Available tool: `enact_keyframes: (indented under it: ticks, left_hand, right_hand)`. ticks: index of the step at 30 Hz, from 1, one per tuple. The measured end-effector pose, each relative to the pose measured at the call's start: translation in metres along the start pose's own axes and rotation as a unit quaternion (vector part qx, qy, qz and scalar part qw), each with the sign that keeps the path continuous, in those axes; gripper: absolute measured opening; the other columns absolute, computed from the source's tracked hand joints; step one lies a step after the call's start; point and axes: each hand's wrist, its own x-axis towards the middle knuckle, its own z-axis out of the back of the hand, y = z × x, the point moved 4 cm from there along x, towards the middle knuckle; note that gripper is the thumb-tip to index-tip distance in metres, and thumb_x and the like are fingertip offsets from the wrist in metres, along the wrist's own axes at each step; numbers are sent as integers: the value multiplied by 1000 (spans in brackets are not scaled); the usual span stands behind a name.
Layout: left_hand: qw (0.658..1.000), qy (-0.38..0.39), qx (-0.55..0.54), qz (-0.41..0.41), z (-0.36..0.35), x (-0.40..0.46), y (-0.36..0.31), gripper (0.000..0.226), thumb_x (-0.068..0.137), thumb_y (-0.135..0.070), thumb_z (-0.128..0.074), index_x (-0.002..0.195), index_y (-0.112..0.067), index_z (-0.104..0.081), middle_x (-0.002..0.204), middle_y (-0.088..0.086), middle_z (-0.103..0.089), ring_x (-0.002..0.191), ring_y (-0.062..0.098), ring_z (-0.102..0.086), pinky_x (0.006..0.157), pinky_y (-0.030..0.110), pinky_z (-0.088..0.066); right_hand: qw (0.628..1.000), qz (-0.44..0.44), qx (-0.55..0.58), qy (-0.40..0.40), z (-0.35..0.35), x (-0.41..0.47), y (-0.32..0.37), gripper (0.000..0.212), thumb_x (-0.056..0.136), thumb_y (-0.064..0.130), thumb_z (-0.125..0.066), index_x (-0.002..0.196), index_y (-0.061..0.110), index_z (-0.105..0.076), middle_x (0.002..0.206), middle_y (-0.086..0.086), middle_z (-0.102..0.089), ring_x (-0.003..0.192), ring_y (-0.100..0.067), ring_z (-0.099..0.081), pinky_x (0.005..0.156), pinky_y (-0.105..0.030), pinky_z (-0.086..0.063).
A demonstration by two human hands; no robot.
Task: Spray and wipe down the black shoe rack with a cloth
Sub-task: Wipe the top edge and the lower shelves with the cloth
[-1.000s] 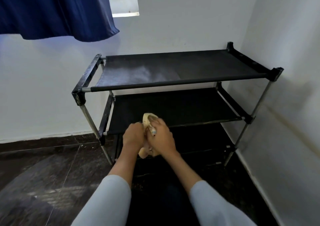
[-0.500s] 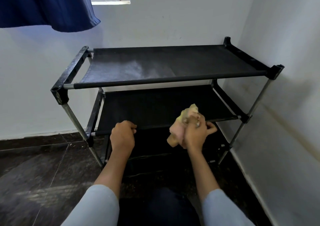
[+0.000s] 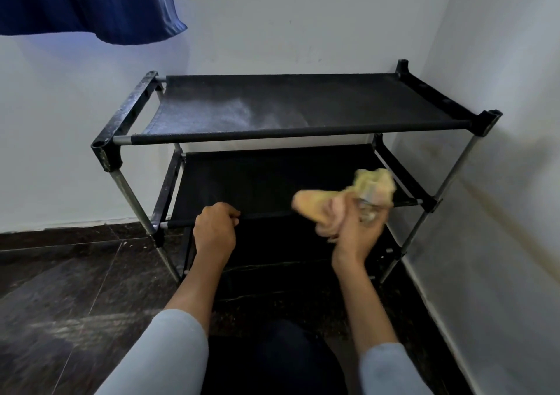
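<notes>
The black shoe rack (image 3: 291,104) stands in the room's corner, with fabric shelves on metal poles. Its top shelf shows a pale dusty patch near the middle. My left hand (image 3: 214,233) grips the front bar of the middle shelf with curled fingers. My right hand (image 3: 354,231) holds a bunched yellow and pink cloth (image 3: 342,200) just in front of the middle shelf's right half. The cloth is blurred with motion. No spray bottle is in view.
White walls close in behind the rack and along its right side (image 3: 500,182). A dark blue curtain (image 3: 88,4) hangs at the upper left under a window. The floor (image 3: 60,288) is dark polished tile. My dark trouser leg is at the bottom centre.
My hands have come apart: the right has carried the cloth away to the right side of the middle shelf, while the left has gone to the shelf's front bar and stays there.
</notes>
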Motion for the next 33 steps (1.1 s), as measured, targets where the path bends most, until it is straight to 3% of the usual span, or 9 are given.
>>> enact_keyframes:
  ticks: [4, 8, 12, 15, 18, 21, 26, 30, 33]
  left_hand:
    - [1000, -6, -1, 4, 0, -1, -2, 24, 91, -6, -57, 111, -11, -70, 105, 16, -67, 96, 34, -61, 68, 32, -42]
    - [1000, -10, -1, 3, -1, -1, -2, 24, 91, -5, -57, 110, -11, -69, 105, 15, -68, 97, 34, -61, 71, 33, -43]
    - [1000, 0, 16, -5, 1, -2, -5, 25, 92, -7, -56, 114, -11, -68, 108, 17, -66, 100, 36, -60, 73, 35, -44]
    - [1000, 2, 26, -9, 1, -3, -6, 25, 92, -8, -56, 114, -11, -68, 107, 17, -66, 100, 36, -60, 72, 34, -44]
    - [999, 1, 31, -10, 1, -2, -6, 25, 91, -8, -57, 113, -13, -68, 108, 16, -67, 100, 36, -60, 75, 37, -46]
    - [999, 2, 29, -11, 1, -3, -3, 25, 91, -10, -57, 114, -15, -68, 108, 16, -66, 100, 36, -60, 74, 38, -46]
    - [999, 2, 30, -23, 2, -3, -1, 25, 93, -8, -55, 114, -12, -68, 107, 16, -66, 98, 37, -60, 71, 35, -42]
    - [1000, 5, 21, -18, 1, -1, 2, 24, 92, -8, -56, 113, -12, -68, 106, 17, -66, 98, 38, -60, 74, 38, -46]
    - [1000, 7, 8, -18, 1, 1, 2, 23, 90, -6, -58, 110, -12, -70, 105, 17, -67, 100, 38, -59, 78, 40, -47]
  right_hand:
    - [978, 156, -136, -8, 12, -6, -8, 56, 90, 3, -58, 142, 15, -41, 144, -6, -31, 123, -5, -38, 87, 3, -35]
    - [953, 203, -220, 46, -2, -23, -31, 54, 86, 7, -60, 136, 25, -51, 147, -7, -28, 127, -14, -35, 98, -28, -40]
    - [933, 211, -287, 44, -10, -28, -25, 54, 76, 31, -78, 126, 23, -59, 145, -8, -33, 119, -21, -42, 88, -30, -38]
    - [896, 264, -348, 87, -23, -38, -24, 42, 75, 24, -77, 115, 23, -65, 139, -7, -43, 102, -35, -55, 81, -36, -46]
    - [820, 356, -400, 200, -45, -70, -30, 41, 70, 16, -74, 109, 29, -68, 134, -1, -50, 91, -32, -58, 68, -33, -50]
    - [787, 378, -418, 251, -47, -80, -31, 46, 74, 16, -72, 116, 35, -64, 138, -1, -49, 90, -31, -56, 58, -32, -51]
    - [856, 262, -420, 148, -2, -9, -17, 43, 84, 18, -64, 123, 34, -60, 146, 4, -34, 106, -29, -53, 84, -28, -45]
    - [888, 209, -395, 107, 21, 35, 2, 39, 85, 23, -66, 123, 27, -60, 140, 1, -36, 110, -31, -55, 86, -34, -48]
    - [905, 164, -384, 86, 9, 21, 0, 39, 83, 20, -69, 121, 24, -60, 136, 1, -38, 107, -29, -57, 84, -26, -42]
